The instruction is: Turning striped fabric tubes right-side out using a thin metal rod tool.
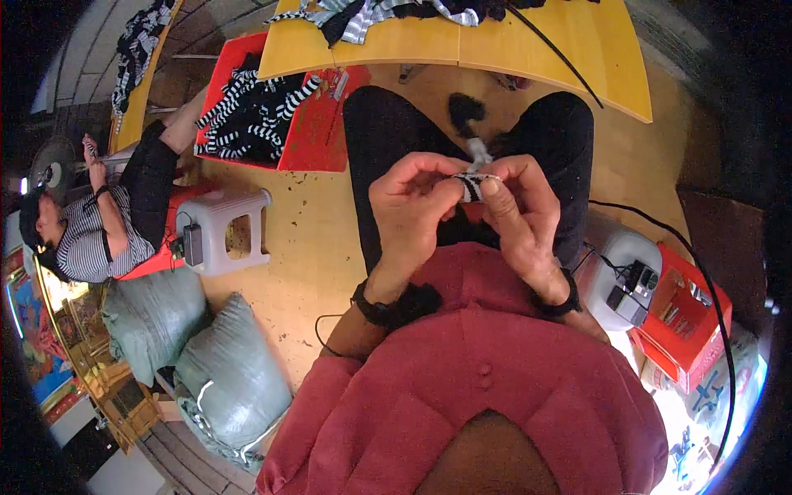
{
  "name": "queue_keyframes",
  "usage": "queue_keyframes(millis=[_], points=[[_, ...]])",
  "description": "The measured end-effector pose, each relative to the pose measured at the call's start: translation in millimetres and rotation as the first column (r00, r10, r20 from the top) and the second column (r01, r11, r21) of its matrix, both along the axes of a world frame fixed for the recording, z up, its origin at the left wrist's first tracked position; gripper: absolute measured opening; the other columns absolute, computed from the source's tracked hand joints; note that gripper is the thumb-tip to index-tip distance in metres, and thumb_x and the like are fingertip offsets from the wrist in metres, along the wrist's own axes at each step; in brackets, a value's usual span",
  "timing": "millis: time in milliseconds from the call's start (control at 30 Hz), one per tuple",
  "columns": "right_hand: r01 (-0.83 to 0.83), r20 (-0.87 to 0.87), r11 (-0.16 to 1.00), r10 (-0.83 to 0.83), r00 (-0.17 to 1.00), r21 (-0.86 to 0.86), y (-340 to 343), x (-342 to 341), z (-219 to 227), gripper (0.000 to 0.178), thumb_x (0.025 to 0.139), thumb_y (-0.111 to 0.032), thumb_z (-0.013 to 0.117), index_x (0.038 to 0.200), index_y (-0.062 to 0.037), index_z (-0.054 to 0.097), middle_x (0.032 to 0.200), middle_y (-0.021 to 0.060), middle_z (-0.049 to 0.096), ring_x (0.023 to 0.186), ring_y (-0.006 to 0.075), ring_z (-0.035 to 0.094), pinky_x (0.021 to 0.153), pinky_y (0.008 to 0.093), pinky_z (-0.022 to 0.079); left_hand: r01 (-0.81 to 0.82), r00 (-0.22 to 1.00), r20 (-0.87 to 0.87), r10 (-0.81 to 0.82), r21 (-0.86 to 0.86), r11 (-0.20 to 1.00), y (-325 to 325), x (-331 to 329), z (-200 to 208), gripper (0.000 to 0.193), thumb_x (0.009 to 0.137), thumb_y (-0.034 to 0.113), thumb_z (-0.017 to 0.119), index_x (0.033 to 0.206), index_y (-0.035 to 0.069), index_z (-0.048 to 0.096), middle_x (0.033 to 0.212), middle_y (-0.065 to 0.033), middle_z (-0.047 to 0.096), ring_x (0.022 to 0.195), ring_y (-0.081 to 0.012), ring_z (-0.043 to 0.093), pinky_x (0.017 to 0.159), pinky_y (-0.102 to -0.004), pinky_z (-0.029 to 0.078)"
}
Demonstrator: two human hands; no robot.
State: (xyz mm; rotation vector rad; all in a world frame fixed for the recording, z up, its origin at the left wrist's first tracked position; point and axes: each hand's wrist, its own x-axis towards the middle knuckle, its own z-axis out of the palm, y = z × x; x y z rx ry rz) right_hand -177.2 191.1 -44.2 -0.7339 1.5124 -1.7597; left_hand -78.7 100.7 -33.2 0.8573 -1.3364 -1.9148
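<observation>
Above my lap, my left hand [410, 214] and my right hand [525, 216] pinch a small black-and-white striped knit piece [472, 190], which looks like a sock. The thumbs and forefingers of both hands are closed on its edge, one hand at each side. A pale, whitish end of it [478, 151] hangs beyond the fingers, between my knees. Part of the piece is hidden behind my fingertips. Both wrists wear dark bands.
Ahead stands a yellow table [396, 43] strewn with striped knit pieces. A red bin [309, 136] full of similar pieces is at the left front. Stools [216, 231], green sacks [227, 363] and a seated person [99, 227] are at left. A black cable [697, 247] runs along the right, beside a red crate [683, 322].
</observation>
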Motion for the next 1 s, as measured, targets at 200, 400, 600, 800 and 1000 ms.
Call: queue_keyframes(millis=[200, 400, 600, 800, 1000], points=[[0.139, -0.141, 0.99, -0.139, 0.98, -0.014, -7, -2, -10, 0.008, 0.087, -0.009, 0.057, 0.085, -0.0023, 0.053, 0.066, -0.0013, 0.053, 0.058, 0.0037, 0.044, 0.05, 0.0186, 0.037, 0.111, 0.97, -0.242, 0.009, 0.477, 0.872, -11, 3, -8, 0.019, 0.073, -0.009, 0.058, 0.087, 0.003, 0.056, 0.071, -0.0042, 0.058, 0.045, -0.0045, 0.039, 0.04, -0.018, 0.031], [0.133, 0.068, 0.99, -0.13, 0.989, -0.041, -14, -6, -1, 0.007, 0.086, -0.008, 0.058, 0.086, -0.0021, 0.054, 0.073, -0.0014, 0.056, 0.059, 0.0046, 0.047, 0.051, 0.0185, 0.039, 0.394, 0.879, -0.446, -0.169, 0.479, 0.784, -15, 5, -15, 0.014, 0.077, -0.005, 0.053, 0.087, 0.004, 0.051, 0.063, -0.001, 0.049, 0.04, -0.0036, 0.031, 0.038, -0.0191, 0.026], [0.112, 0.077, 0.99, -0.106, 0.991, -0.09, -17, -5, 6, 0.006, 0.086, -0.007, 0.057, 0.087, -0.0022, 0.054, 0.072, 0.0, 0.056, 0.058, 0.0038, 0.047, 0.048, 0.0165, 0.037, 0.5, 0.83, -0.505, -0.236, 0.488, 0.715, -18, 8, -13, 0.015, 0.076, -0.004, 0.053, 0.084, 0.006, 0.046, 0.069, -0.0024, 0.049, 0.05, -0.0086, 0.043, 0.04, -0.0204, 0.032], [0.069, 0.191, 0.985, -0.038, 0.981, -0.16, -7, -11, 13, 0.006, 0.087, -0.005, 0.056, 0.09, -0.0018, 0.053, 0.077, 0.0036, 0.058, 0.057, 0.0056, 0.048, 0.046, 0.0185, 0.038, 0.34, 0.885, -0.404, -0.233, 0.217, 0.915, -26, 4, -9, 0.025, 0.073, -0.002, 0.065, 0.093, 0.003, 0.051, 0.085, -0.0088, 0.06, 0.067, -0.0136, 0.058, 0.053, -0.0227, 0.047], [-0.081, 0.091, 0.991, 0.09, 0.992, -0.108, -3, -15, 24, 0.009, 0.086, -0.005, 0.056, 0.094, -0.0006, 0.054, 0.084, 0.0049, 0.059, 0.068, 0.008, 0.055, 0.059, 0.0203, 0.045, 0.314, 0.922, -0.284, -0.262, 0.155, 0.937, -27, 13, 0, 0.028, 0.068, -0.008, 0.066, 0.093, 0.0, 0.056, 0.086, -0.0083, 0.061, 0.073, -0.0131, 0.06, 0.062, -0.0243, 0.051]])
